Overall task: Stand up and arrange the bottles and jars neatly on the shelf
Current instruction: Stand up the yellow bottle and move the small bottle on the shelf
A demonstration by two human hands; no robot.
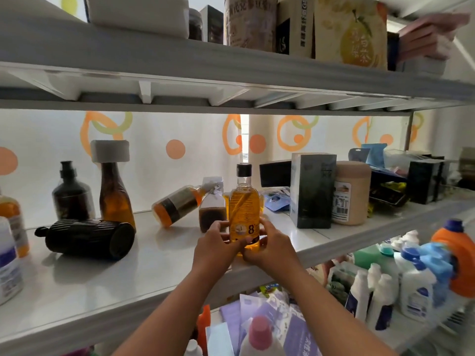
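Note:
An amber bottle with a black cap (243, 206) stands upright near the front edge of the white middle shelf (108, 273). My left hand (216, 245) and my right hand (270, 244) both clasp its lower part. Just behind it, an orange bottle (177, 205) leans tilted against a small brown jar (211, 214). A ribbed black bottle (87, 238) lies on its side to the left. Farther back on the left, a dark pump bottle (72, 195) and a brown bottle with a white square cap (114, 191) stand upright.
A dark green box (312, 191), a beige tub (350, 194) and black boxes (424, 181) crowd the shelf's right end. Bottles (10, 227) stand at its left edge. The shelf above holds boxes and tins (349, 32). Detergent bottles (416, 278) fill the shelf below.

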